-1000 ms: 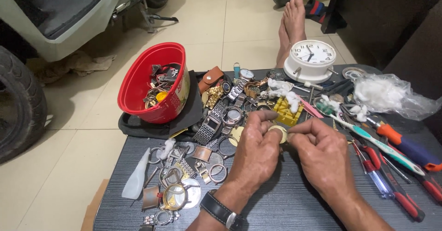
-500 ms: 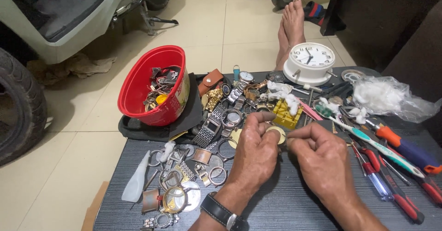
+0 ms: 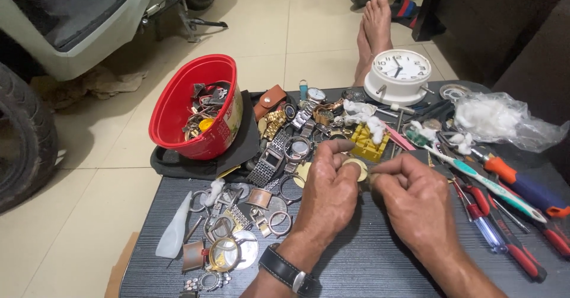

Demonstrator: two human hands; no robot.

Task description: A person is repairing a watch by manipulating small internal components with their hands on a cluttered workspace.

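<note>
Two hands' grip, one gold disc

Both hands meet above the dark tabletop: the left hand pinches a small round gold watch case and the right hand closes its fingertips just beside it. Loose watch parts lie left, screwdrivers right, a red bowl and white clock behind
</note>
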